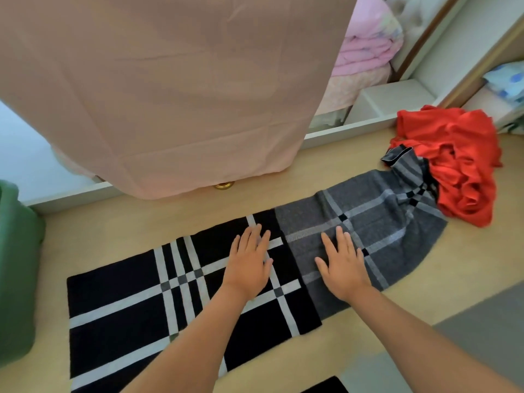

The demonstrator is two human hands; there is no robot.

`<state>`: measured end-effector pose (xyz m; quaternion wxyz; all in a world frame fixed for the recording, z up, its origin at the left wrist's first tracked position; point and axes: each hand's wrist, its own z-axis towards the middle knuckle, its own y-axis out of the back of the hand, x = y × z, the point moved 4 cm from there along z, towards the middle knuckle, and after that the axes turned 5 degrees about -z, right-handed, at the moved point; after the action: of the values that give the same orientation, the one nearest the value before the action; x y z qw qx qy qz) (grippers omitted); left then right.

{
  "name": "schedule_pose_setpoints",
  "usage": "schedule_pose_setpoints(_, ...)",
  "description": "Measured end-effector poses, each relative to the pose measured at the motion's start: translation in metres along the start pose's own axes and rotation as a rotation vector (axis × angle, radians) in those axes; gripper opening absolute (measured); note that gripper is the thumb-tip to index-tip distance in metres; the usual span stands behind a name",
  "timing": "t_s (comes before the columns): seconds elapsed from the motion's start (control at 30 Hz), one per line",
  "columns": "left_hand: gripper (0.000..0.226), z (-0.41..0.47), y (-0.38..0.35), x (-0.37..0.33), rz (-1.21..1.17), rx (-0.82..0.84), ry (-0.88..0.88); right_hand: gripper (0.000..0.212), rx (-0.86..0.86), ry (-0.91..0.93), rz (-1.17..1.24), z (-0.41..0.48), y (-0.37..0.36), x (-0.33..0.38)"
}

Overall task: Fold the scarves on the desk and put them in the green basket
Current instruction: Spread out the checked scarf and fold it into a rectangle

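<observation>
A black-and-grey plaid scarf [300,268] is laid out flat along the counter [459,268]. Both hands are laid flat on it with fingers [256,235] straight: the left hand [249,268] on the black part, the right hand [343,268] on the grey part beside it. The scarf's far right end is bunched against a crumpled red scarf [459,165]. A green basket [17,265] is seen at the left edge, and a pink cloth [184,95] is hung above
</observation>
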<state>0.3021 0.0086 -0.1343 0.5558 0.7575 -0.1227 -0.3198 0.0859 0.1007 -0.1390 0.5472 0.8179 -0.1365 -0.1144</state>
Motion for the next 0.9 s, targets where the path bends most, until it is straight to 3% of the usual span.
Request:
schedule_pose_setpoints(0.27,0.061,0.059,-0.007,-0.102,-0.074,0.101,-0.131,0.049,-0.107,0.162,0.085,-0.001,0.034,-0.052)
schedule_pose_setpoints(0.47,0.057,0.111,-0.013,-0.185,-0.116,0.069,-0.127,0.041,-0.238,0.071,0.134,0.038,0.065,-0.166)
schedule_pose_setpoints(0.57,0.057,0.141,-0.017,-0.228,-0.107,0.073,-0.132,0.052,-0.168,0.035,0.051,0.061,0.071,-0.224)
schedule_pose_setpoints(0.73,0.063,0.189,-0.031,-0.284,-0.044,0.128,-0.128,0.073,0.087,0.104,-0.047,0.08,0.049,-0.273)
schedule_pose_setpoints(0.8,0.069,0.2,-0.04,-0.298,-0.003,0.186,-0.121,0.072,0.137,0.116,0.006,0.077,0.036,-0.28)
schedule_pose_setpoints(0.9,0.071,0.203,-0.056,-0.307,0.03,0.269,-0.08,0.058,0.055,0.161,0.052,0.07,0.03,-0.282)
